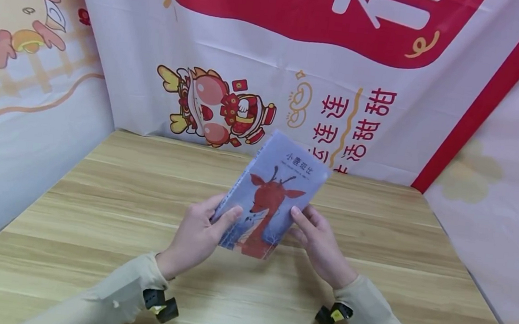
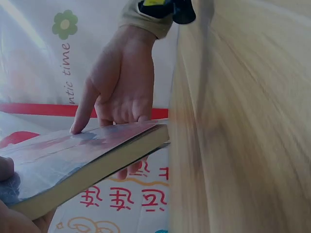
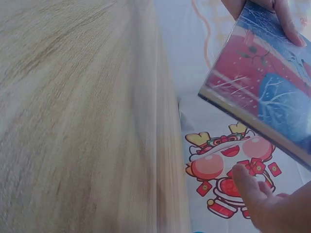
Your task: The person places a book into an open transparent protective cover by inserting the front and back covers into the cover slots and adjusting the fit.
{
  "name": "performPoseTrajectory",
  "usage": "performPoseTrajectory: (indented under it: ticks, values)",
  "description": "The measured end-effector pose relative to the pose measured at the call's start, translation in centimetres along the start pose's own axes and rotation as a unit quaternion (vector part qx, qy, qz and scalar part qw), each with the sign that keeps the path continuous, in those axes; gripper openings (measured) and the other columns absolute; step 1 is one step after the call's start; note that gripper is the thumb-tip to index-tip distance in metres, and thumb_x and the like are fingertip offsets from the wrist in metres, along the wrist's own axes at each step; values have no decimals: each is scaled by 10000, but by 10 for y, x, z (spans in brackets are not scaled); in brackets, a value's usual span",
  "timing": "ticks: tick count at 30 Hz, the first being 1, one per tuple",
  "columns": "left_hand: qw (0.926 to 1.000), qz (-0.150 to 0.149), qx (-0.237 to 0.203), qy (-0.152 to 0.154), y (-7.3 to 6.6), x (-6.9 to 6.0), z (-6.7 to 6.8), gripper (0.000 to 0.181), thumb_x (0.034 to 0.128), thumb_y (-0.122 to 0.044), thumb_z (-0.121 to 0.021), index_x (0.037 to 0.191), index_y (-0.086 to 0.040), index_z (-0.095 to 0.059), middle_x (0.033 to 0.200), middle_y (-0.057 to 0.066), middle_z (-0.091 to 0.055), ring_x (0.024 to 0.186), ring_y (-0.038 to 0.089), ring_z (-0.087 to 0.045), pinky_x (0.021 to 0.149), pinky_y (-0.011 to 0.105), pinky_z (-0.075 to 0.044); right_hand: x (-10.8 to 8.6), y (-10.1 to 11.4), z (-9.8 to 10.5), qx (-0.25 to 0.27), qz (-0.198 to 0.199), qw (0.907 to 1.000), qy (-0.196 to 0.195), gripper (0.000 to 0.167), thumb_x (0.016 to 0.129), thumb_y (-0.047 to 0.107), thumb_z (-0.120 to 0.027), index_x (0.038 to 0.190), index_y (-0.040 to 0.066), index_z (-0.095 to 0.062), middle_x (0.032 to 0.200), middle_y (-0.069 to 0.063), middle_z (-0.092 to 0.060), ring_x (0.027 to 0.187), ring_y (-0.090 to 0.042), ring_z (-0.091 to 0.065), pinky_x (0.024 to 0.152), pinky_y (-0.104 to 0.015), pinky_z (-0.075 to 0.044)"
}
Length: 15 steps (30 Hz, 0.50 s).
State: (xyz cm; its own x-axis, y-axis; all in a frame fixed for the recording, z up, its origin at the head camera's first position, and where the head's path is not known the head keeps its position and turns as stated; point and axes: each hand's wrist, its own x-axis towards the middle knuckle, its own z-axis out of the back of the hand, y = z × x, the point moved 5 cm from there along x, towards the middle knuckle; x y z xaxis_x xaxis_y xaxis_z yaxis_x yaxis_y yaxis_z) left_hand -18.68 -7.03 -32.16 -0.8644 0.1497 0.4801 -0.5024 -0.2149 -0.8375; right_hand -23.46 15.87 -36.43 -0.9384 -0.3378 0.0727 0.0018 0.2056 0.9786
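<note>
A book (image 1: 281, 185) with a pale blue cover and a red-brown deer is held tilted above the wooden table. My left hand (image 1: 200, 229) grips its left edge near the lower corner, thumb on the cover and fingers hidden beneath. On the other edge, my right hand (image 1: 319, 242) has its thumb on the cover and its fingers at the underside. The left wrist view shows the book (image 2: 97, 145) side-on, its page edges visible, with the right hand (image 2: 126, 82) at the far side. In the right wrist view, the right hand's fingers (image 3: 248, 184) appear below the book (image 3: 262, 82).
The wooden table (image 1: 115, 221) spreads beneath both arms. A printed white and red cloth (image 1: 253, 45) hangs along its back edge, with further printed cloths on the left (image 1: 77, 90) and right (image 1: 495, 218). Small black devices (image 1: 161, 305) are strapped to both wrists.
</note>
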Motion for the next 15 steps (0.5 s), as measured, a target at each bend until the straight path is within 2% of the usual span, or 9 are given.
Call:
performPoseTrajectory:
  ticks: [4, 8, 11, 15]
  values:
    - [9973, 650, -338, 55, 4, -1, -1, 326, 990, -345, -603, 1205, -107, -654, 1053, 44, -714, 850, 183, -704, 673, 329, -593, 0, 1, -2, 222, 17, 9996, 160, 547, 1029, 301, -537, 1486, 55, -364, 1473, -104, -433, 1324, -276, -438, 1066, -417, -389]
    - [9903, 1162, -757, 113, 9, -2, -4, 329, 984, -353, -610, 1188, -100, -655, 1014, 60, -717, 824, 223, -704, 671, 362, -595, -1, 2, -5, 484, -33, 9982, 356, 541, 1043, 289, -508, 1496, 48, -338, 1469, -134, -436, 1314, -290, -451, 1066, -419, -387]
    - [9830, 1459, -1106, 123, 14, -2, -6, 330, 988, -322, -613, 1200, -72, -646, 985, 97, -718, 810, 257, -703, 664, 384, -595, -3, 2, -6, 556, -70, 9974, 462, 521, 1054, 278, -477, 1494, 36, -336, 1424, -155, -479, 1253, -303, -507, 1030, -446, -421]
    - [9739, 1708, -1489, 111, 18, -3, -8, 350, 990, -284, -615, 1226, -27, -624, 974, 148, -711, 807, 286, -699, 667, 387, -593, -4, 2, -6, 525, -56, 9973, 510, 504, 1063, 263, -451, 1485, 14, -335, 1351, -146, -536, 1166, -275, -566, 973, -442, -467]
